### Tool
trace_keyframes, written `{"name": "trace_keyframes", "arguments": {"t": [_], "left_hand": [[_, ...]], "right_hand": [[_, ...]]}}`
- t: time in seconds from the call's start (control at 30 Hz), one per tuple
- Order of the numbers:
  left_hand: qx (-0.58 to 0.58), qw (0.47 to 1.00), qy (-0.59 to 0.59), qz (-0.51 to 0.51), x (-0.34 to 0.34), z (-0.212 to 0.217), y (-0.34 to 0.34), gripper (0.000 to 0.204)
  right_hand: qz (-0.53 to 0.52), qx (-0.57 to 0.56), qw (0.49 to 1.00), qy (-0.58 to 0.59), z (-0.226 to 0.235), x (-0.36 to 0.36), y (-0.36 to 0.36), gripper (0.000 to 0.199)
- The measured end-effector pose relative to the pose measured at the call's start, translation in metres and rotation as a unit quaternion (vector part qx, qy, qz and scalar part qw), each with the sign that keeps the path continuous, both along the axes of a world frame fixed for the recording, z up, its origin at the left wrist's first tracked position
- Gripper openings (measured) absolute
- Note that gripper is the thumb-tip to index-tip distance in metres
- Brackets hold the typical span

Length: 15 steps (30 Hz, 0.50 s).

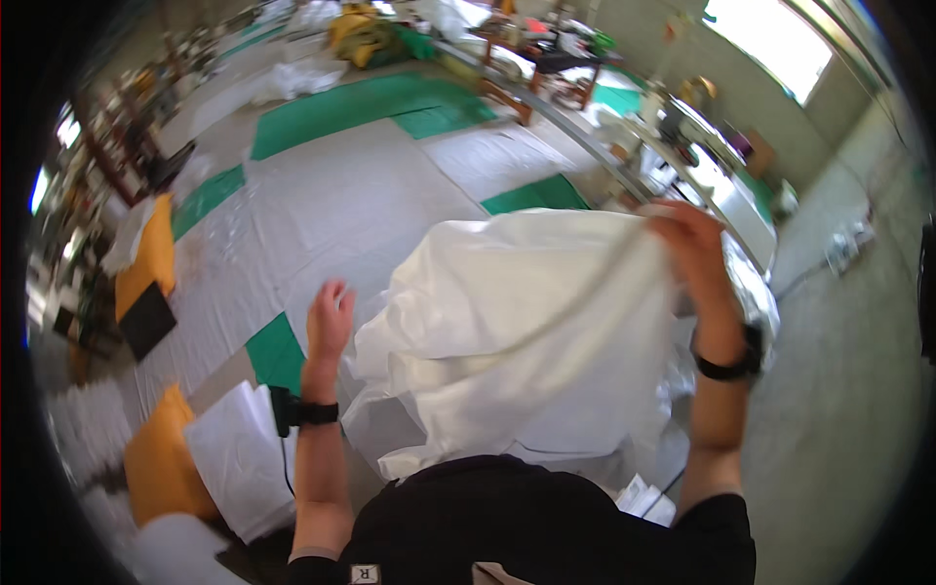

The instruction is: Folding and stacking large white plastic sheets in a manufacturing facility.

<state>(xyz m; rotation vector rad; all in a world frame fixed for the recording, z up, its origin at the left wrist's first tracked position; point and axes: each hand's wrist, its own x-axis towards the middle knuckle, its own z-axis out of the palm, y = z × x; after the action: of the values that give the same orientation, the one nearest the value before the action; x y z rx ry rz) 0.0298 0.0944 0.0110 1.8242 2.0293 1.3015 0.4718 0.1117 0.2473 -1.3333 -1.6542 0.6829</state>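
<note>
A large white sheet [526,302] of thin, soft material, cloth or plastic, spreads in loose folds in front of my body. My right hand [687,239] is closed on its far right edge and holds that side raised, with a blurred fold hanging down from it. My left hand [331,317] is in the air just left of the sheet, apart from it. Its fingers are loosely bent and slightly apart, with nothing visible in them. Each wrist wears a black band.
A wide work surface with white plastic sheeting [341,185] and green sheets [341,112] stretches ahead. Yellow-orange pieces [166,453] and folded white sheets [239,458] lie at the near left. A metal rail [575,136] and a cluttered bench [546,58] are at the far right, beside grey floor [838,390].
</note>
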Motion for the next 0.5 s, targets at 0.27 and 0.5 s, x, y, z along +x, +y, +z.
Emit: {"name": "trace_keyframes", "arguments": {"t": [0.27, 0.5], "left_hand": [[-0.143, 0.906, -0.223, -0.330, 0.162, 0.165, 0.043, 0.022], [0.218, 0.926, -0.302, 0.058, -0.042, 0.223, 0.059, 0.040]], "right_hand": [[0.251, -0.039, 0.953, 0.166, -0.036, -0.051, 0.003, 0.044], [0.162, -0.209, 0.950, -0.168, -0.223, 0.058, -0.064, 0.047]]}}
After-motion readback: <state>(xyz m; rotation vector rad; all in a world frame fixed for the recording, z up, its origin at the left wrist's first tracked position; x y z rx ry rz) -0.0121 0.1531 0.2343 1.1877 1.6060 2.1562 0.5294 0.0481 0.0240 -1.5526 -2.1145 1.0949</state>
